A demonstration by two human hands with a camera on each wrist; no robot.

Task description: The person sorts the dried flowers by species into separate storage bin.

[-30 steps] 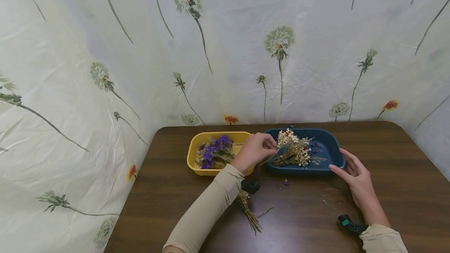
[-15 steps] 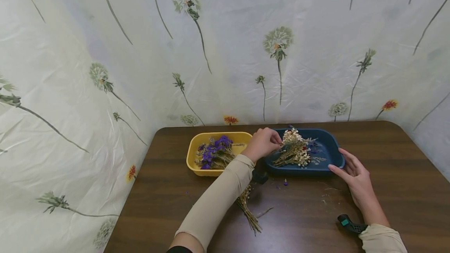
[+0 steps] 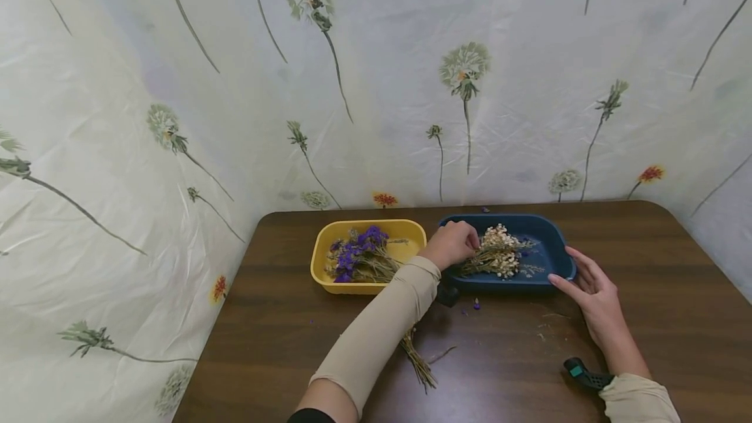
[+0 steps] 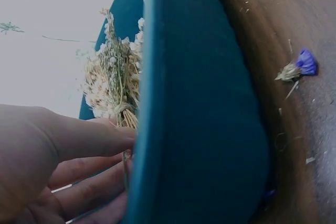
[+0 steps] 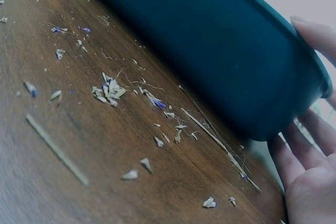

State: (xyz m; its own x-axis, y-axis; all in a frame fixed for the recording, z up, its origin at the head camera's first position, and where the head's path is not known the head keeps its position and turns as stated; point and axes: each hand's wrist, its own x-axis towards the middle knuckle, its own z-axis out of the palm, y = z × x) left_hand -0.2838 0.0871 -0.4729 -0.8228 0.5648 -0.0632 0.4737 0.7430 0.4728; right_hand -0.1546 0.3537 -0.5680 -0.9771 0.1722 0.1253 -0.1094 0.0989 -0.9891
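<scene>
Over the left end of the blue tray (image 3: 543,240), my left hand (image 3: 452,243) pinches a thin stem of dried flowers between thumb and fingers. A bunch of cream dried flowers (image 3: 499,250) lies in that tray, its stems pointing toward this hand. In the left wrist view, the left hand (image 4: 68,161) reaches in behind the tray wall, which hides part of the fingers. At the tray's right end, my right hand (image 3: 593,292) grips the corner, thumb at the rim. The right wrist view has its fingers (image 5: 302,150) against the tray's outer wall.
Left of the blue tray stands a yellow tray (image 3: 320,273) with purple dried flowers (image 3: 358,253). Another dried bunch (image 3: 420,364) lies on the table, partly behind the left sleeve. A purple blossom (image 4: 307,62) and plant crumbs (image 5: 110,92) are scattered before the blue tray.
My left hand has moved right, from between the two trays into the blue tray's left part. The cream flower heads lie lower in it now. The right hand has stayed in place.
</scene>
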